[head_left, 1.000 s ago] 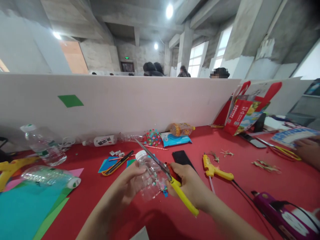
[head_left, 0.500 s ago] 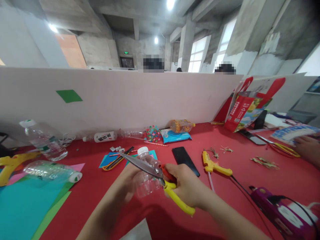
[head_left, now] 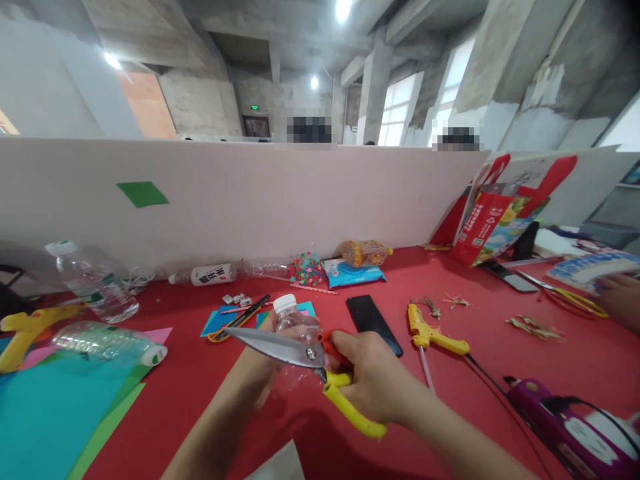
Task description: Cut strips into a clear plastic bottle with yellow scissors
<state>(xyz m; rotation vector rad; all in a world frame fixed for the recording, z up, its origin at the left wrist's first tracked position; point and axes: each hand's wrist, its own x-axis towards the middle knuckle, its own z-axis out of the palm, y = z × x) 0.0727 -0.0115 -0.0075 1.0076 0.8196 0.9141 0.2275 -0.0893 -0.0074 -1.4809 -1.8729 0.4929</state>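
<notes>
A clear plastic bottle (head_left: 299,379) with a white cap stands almost upright, tilted slightly, in front of me. My left hand (head_left: 261,377) is closed around it from the left, its fingers partly seen through the plastic. In my right hand (head_left: 367,363) are large scissors (head_left: 290,350) with one red and one yellow handle. Their blades look closed together and point left, crossing in front of the bottle. Whether the blades touch the bottle I cannot tell. Behind it lie coloured paper and a yellow-edged utility knife (head_left: 245,320).
On the red table (head_left: 360,440) lie a black phone (head_left: 374,325), a yellow glue gun (head_left: 437,337) and a purple device (head_left: 560,427). Several other bottles lie or stand at the left and back. Another person's hand (head_left: 623,297) is at the far right. A white partition (head_left: 280,200) borders the back.
The scissors have swung so their blades lie flatter and lower across the bottle. My left hand still holds the bottle. The view has shifted slightly.
</notes>
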